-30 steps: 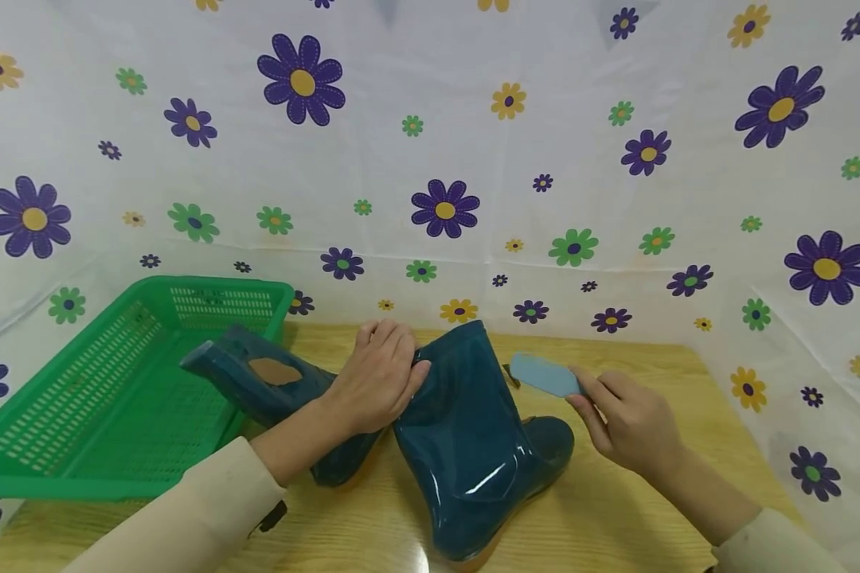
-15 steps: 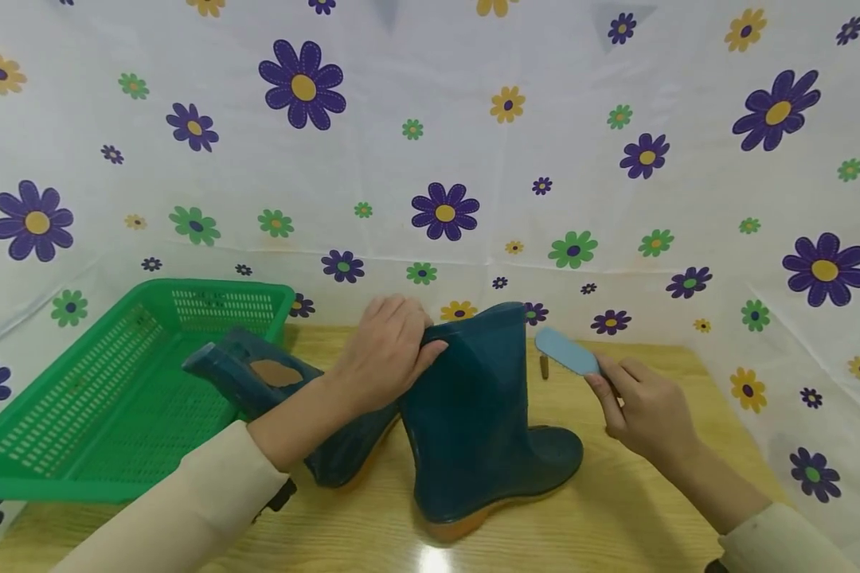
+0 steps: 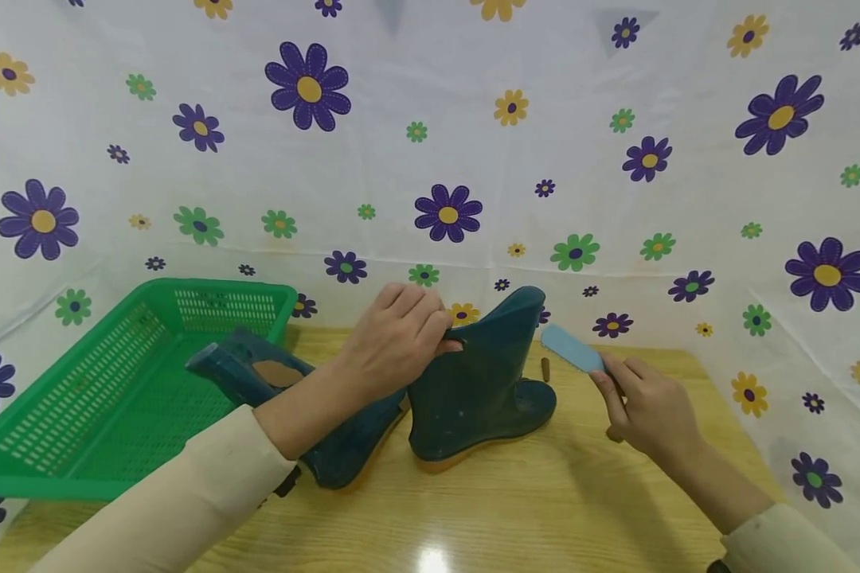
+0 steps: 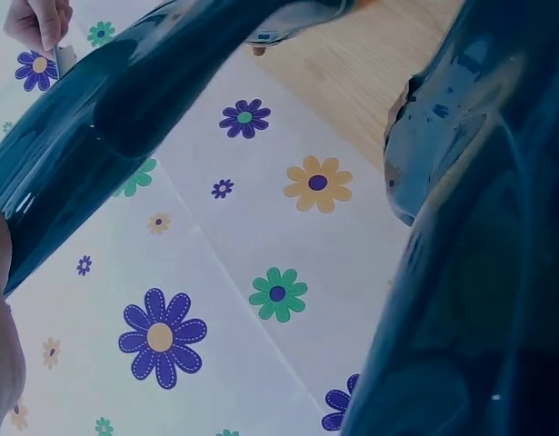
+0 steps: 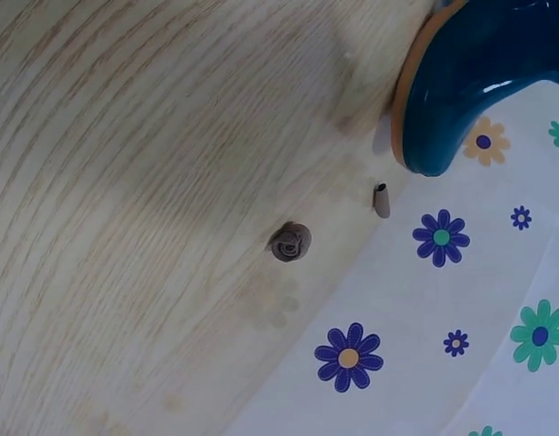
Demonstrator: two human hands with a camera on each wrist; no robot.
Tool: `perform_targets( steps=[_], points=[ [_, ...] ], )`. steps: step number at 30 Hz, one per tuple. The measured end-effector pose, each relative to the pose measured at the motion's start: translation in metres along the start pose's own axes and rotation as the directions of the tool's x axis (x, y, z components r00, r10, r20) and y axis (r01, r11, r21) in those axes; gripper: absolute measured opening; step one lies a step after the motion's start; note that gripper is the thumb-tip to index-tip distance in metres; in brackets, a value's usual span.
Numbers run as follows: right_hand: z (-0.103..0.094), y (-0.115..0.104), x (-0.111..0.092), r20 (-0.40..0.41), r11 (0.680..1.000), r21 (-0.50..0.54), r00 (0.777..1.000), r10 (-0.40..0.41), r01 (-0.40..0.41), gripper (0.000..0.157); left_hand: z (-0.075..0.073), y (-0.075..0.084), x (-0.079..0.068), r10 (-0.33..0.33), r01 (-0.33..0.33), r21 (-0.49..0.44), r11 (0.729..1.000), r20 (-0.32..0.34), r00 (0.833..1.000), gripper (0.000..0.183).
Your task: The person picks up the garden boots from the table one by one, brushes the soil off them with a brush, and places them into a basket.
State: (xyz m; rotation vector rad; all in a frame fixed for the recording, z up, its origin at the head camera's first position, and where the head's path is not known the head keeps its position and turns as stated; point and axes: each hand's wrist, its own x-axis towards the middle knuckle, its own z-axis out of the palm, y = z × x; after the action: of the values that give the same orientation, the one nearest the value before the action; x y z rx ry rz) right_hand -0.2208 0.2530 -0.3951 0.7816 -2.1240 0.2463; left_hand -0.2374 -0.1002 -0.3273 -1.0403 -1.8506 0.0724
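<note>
The near-upright boot (image 3: 466, 398) is held at its rim (image 3: 519, 306) by the left grip (image 3: 401, 341), toe (image 3: 536, 404) toward the bench's (image 3: 473, 517) right edge; rightward, the brush (image 3: 570, 348) is held by the right grip (image 3: 648, 406).

L hand (image 3: 401, 338) grips teal boot (image 3: 473, 394) | R hand (image 3: 652, 406) holds lt-blue brush (image 3: 572, 348) | 2nd boot (image 3: 351, 442) nr grn basket (image 3: 43, 487)

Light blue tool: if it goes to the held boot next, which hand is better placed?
Probably the right hand: it grips the light blue tool, near but apart from the held boot. The left hand grips that boot's top edge, so it seems better suited to steadying.
</note>
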Motion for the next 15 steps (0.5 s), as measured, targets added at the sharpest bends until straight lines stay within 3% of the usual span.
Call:
perform_targets(
  steps=[5, 10, 13, 15],
  points=[
    [0.001, 0.002, -0.002, -0.002, 1.000, 0.005, 1.000, -0.002, 0.002, 0.064, -0.012, 0.005, -0.001, 0.058, -0.057, -0.110, 0.992, 0.011, 0.998, 0.048],
    [-0.001, 0.002, -0.002, 0.003, 1.000, 0.012, 1.000, 0.006, -0.006, 0.065, -0.027, 0.017, 0.006, 0.146, -0.139, -0.263, 0.955, 0.009, 0.989, 0.048],
    [-0.001, 0.001, -0.001, -0.002, 1.000, 0.009, 1.000, 0.005, -0.005, 0.065, -0.033, 0.027, 0.011, 0.172, -0.167, -0.370, 0.914, -0.019, 0.985, 0.050],
    [-0.001, 0.000, 0.000, -0.005, 1.000, 0.008, 1.000, 0.002, -0.002, 0.064, -0.037, 0.031, 0.015, 0.150, -0.144, -0.507, 0.850, -0.029, 0.988, 0.052]
  ],
)
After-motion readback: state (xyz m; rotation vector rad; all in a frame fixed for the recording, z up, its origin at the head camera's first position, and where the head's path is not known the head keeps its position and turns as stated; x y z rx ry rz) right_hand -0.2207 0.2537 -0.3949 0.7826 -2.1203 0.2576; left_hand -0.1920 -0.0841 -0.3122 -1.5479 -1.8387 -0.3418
